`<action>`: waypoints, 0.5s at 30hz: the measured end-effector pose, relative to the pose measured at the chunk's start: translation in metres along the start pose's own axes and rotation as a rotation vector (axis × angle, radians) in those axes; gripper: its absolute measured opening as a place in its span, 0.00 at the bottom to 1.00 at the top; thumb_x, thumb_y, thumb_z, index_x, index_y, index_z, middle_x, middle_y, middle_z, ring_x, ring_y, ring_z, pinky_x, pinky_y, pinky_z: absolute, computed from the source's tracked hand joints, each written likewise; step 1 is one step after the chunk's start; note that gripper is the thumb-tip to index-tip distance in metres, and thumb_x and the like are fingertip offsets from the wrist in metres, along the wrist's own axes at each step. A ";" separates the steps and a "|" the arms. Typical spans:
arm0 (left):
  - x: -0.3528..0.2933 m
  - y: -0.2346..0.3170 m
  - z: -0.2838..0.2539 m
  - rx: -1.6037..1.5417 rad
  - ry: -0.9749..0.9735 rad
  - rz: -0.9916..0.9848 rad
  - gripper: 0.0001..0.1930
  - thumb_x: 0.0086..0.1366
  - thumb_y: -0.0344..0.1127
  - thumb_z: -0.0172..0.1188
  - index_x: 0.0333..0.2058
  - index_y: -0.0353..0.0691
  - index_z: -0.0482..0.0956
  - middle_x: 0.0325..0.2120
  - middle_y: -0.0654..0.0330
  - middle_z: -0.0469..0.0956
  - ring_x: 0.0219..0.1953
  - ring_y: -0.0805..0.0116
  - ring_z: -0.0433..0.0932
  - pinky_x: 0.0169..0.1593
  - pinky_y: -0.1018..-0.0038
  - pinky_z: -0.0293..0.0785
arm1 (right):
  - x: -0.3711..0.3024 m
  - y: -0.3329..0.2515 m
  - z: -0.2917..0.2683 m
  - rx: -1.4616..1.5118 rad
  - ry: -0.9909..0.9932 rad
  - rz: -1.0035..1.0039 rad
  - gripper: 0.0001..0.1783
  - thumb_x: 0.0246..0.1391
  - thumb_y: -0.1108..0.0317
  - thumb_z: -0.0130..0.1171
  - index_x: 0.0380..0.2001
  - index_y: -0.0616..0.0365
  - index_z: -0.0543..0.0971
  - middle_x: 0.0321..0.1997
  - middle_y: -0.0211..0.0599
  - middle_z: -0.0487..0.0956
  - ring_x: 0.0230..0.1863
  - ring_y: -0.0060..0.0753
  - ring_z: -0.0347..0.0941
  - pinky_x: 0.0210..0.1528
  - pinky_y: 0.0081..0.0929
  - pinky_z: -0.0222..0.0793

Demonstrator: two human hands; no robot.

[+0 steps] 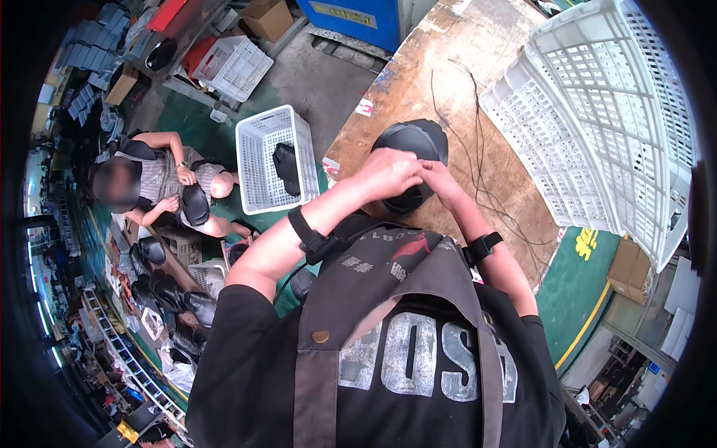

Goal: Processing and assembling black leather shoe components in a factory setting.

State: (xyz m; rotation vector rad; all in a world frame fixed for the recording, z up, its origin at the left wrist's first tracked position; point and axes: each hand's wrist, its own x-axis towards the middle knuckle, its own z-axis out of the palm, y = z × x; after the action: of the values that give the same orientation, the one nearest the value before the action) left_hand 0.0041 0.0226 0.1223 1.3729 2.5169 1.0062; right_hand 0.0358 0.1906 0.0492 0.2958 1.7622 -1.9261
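A black, smooth, rounded shell [418,136], much like a helmet, rests on the worn wooden table [407,75] in front of me. Over its near half, my left hand [390,173] has its fingers closed. My right hand [439,179] meets it there, fingertips pinched together close to the left hand's. What is between the fingers is too small or hidden to make out. The hands cover part of the shell, and its dark lower part shows beneath them. Each wrist wears a black band.
Thin dark cables [479,127] trail across the table right of the shell. White perforated crates [582,112] stand along the right side. On the floor to the left, a white crate [246,160] holds black pieces. Beyond it a seated person [153,175] handles a black curved piece [196,205].
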 end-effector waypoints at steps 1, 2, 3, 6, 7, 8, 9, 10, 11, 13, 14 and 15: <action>-0.006 -0.001 0.010 -0.008 -0.019 -0.001 0.05 0.52 0.36 0.59 0.26 0.42 0.77 0.23 0.59 0.74 0.30 0.58 0.75 0.32 0.66 0.70 | 0.002 0.004 -0.001 0.000 -0.001 0.002 0.17 0.54 0.58 0.55 0.32 0.63 0.80 0.34 0.34 0.77 0.42 0.27 0.70 0.48 0.22 0.62; -0.012 -0.004 0.018 -0.020 -0.064 -0.033 0.06 0.52 0.35 0.59 0.27 0.41 0.77 0.24 0.59 0.74 0.30 0.58 0.75 0.32 0.66 0.70 | 0.004 0.009 -0.003 -0.061 0.025 -0.024 0.14 0.50 0.61 0.58 0.31 0.62 0.80 0.36 0.34 0.77 0.43 0.28 0.70 0.48 0.21 0.63; -0.017 -0.007 0.026 -0.024 -0.067 -0.032 0.06 0.52 0.35 0.59 0.27 0.41 0.77 0.24 0.59 0.74 0.30 0.58 0.75 0.32 0.66 0.70 | 0.005 0.014 -0.006 -0.121 0.053 -0.048 0.11 0.46 0.65 0.61 0.31 0.61 0.80 0.38 0.34 0.77 0.44 0.29 0.70 0.49 0.20 0.63; -0.031 -0.017 0.044 -0.019 0.010 -0.141 0.06 0.54 0.36 0.58 0.27 0.41 0.78 0.25 0.59 0.73 0.31 0.58 0.75 0.34 0.65 0.70 | -0.004 0.010 -0.003 -0.781 0.290 -0.351 0.06 0.39 0.71 0.60 0.25 0.58 0.79 0.35 0.35 0.75 0.41 0.37 0.72 0.42 0.27 0.68; -0.033 -0.020 0.049 -0.022 0.011 -0.145 0.06 0.54 0.36 0.58 0.27 0.41 0.78 0.25 0.59 0.73 0.31 0.58 0.75 0.34 0.65 0.70 | -0.006 0.005 0.000 -1.105 0.393 -0.502 0.04 0.38 0.73 0.58 0.23 0.58 0.78 0.33 0.36 0.75 0.40 0.40 0.71 0.39 0.31 0.69; -0.035 -0.022 0.055 -0.028 0.058 -0.164 0.06 0.54 0.35 0.58 0.27 0.40 0.78 0.26 0.59 0.74 0.32 0.58 0.75 0.35 0.66 0.71 | -0.005 0.006 0.002 -1.137 0.405 -0.617 0.03 0.39 0.74 0.55 0.23 0.58 0.77 0.29 0.39 0.74 0.35 0.44 0.72 0.34 0.38 0.70; -0.036 -0.023 0.059 -0.033 0.104 -0.181 0.06 0.54 0.35 0.58 0.28 0.40 0.78 0.27 0.58 0.74 0.32 0.58 0.75 0.36 0.66 0.71 | -0.005 0.005 0.004 -1.138 0.403 -0.616 0.03 0.39 0.74 0.55 0.23 0.58 0.77 0.29 0.39 0.74 0.35 0.44 0.72 0.34 0.38 0.70; -0.036 -0.024 0.064 -0.034 0.105 -0.183 0.06 0.54 0.35 0.58 0.28 0.40 0.78 0.27 0.58 0.74 0.32 0.58 0.75 0.36 0.66 0.71 | -0.005 0.005 0.005 -1.145 0.419 -0.575 0.03 0.40 0.74 0.55 0.24 0.58 0.75 0.28 0.39 0.74 0.32 0.45 0.73 0.32 0.38 0.70; -0.035 -0.026 0.068 -0.107 0.117 -0.218 0.07 0.54 0.35 0.58 0.28 0.39 0.78 0.27 0.58 0.75 0.33 0.58 0.75 0.37 0.67 0.71 | -0.004 0.004 0.006 -1.151 0.433 -0.535 0.03 0.41 0.74 0.54 0.24 0.59 0.74 0.27 0.40 0.75 0.29 0.45 0.73 0.30 0.38 0.69; -0.032 -0.028 0.071 -0.180 0.133 -0.252 0.07 0.54 0.35 0.58 0.29 0.38 0.79 0.28 0.58 0.75 0.33 0.58 0.76 0.37 0.67 0.71 | -0.002 0.008 0.002 -1.123 0.454 -0.558 0.03 0.43 0.74 0.53 0.25 0.59 0.73 0.26 0.41 0.75 0.27 0.47 0.73 0.29 0.39 0.69; -0.031 -0.030 0.072 -0.215 0.107 -0.305 0.07 0.54 0.35 0.59 0.29 0.38 0.79 0.28 0.57 0.76 0.33 0.58 0.76 0.38 0.68 0.71 | 0.000 0.010 0.001 -1.093 0.475 -0.581 0.04 0.44 0.74 0.52 0.27 0.59 0.72 0.25 0.41 0.75 0.26 0.48 0.74 0.28 0.40 0.69; -0.031 -0.030 0.072 -0.250 0.083 -0.360 0.08 0.54 0.35 0.59 0.29 0.37 0.80 0.29 0.57 0.77 0.33 0.58 0.76 0.38 0.68 0.71 | 0.000 0.009 0.002 -1.096 0.470 -0.582 0.04 0.44 0.74 0.52 0.27 0.59 0.72 0.25 0.41 0.75 0.26 0.48 0.74 0.28 0.40 0.69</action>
State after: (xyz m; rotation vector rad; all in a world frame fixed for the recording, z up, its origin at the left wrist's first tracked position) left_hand 0.0291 0.0233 0.0418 0.7904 2.4633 1.2618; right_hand 0.0409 0.1880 0.0418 -0.2123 3.1623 -0.9043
